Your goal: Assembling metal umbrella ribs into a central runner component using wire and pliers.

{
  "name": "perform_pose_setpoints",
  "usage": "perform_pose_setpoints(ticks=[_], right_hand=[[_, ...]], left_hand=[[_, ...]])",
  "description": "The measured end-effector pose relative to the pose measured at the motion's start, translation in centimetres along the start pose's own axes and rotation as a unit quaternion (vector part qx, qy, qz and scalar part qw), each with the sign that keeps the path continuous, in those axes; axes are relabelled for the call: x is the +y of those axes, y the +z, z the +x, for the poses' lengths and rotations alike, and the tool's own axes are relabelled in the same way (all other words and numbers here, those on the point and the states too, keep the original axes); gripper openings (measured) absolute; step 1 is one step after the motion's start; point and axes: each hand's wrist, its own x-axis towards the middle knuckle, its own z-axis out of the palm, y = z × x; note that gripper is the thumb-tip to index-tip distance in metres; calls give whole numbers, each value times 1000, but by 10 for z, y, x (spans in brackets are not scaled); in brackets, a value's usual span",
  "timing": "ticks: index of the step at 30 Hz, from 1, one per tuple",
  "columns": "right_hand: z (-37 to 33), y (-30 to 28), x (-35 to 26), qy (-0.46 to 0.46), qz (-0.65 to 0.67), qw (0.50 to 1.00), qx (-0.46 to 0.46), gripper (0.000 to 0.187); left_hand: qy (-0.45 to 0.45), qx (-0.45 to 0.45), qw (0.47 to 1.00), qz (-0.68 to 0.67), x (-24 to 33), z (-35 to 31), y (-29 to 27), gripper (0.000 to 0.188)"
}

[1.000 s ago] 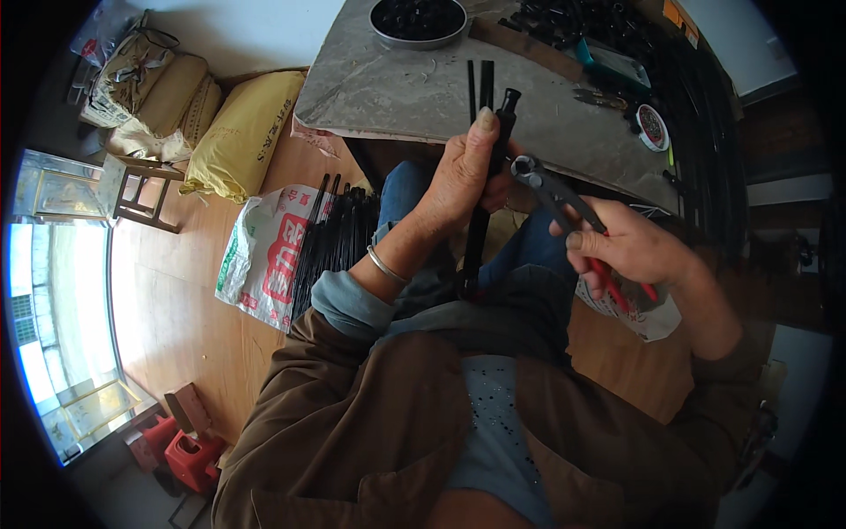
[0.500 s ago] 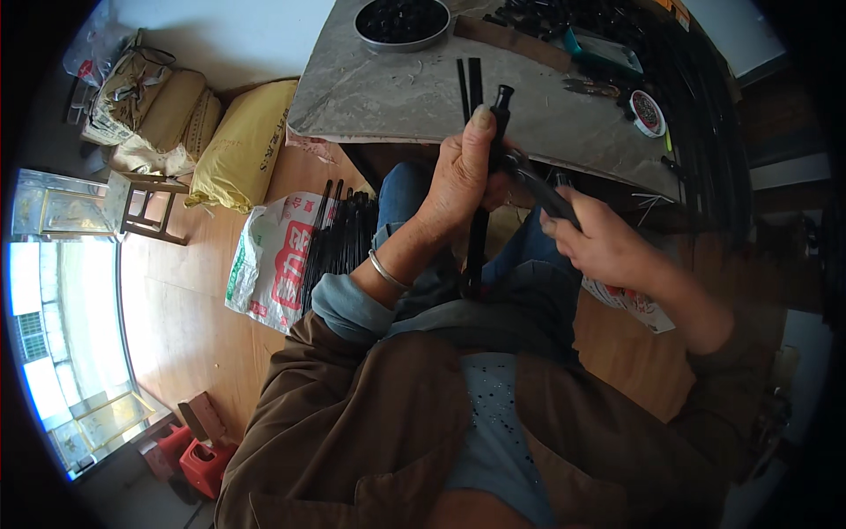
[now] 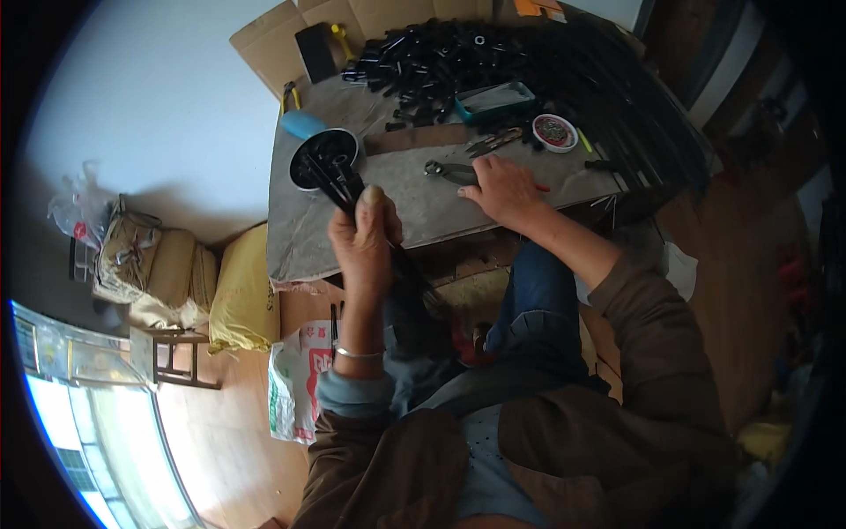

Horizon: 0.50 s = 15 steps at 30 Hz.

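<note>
My left hand (image 3: 366, 238) is closed, thumb up, around a bundle of thin black rods (image 3: 328, 181). Their upper ends lean over a round metal-rimmed bowl (image 3: 298, 182) of small black parts; the lower ends drop below the table edge, blurred against my leg. On the tabletop, my right hand (image 3: 508, 192) is closed over the handles of dark pincers (image 3: 448, 170). The round jaws of this tool point left and rest on or just above the surface. A short red tip shows past my fingers; most of the handles is hidden under the hand.
Behind are a heap of black parts (image 3: 423, 66), a teal tray (image 3: 493, 101), pliers (image 3: 496, 141) and a white tub (image 3: 555, 132) of small metal pieces. Long black strips (image 3: 634, 115) cover the right side. Sacks (image 3: 242, 291) and a wooden stool (image 3: 181, 357) stand left.
My view has tilted up toward the table. My left hand has moved left with the rods, near the bowl. My right hand has brought the pincers from beside the rods to the tabletop.
</note>
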Motion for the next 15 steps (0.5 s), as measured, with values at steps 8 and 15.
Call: perform_pose_setpoints(ticks=[8,15], right_hand=[[-113,-3,-65,-59,563,763,-312,42],[-156,-30,-18,138,875,464,-3,39]], left_hand=[[89,98,969,-207,113,27,-47,54],[-260,288,866,-315,-17,-49,-31,59]])
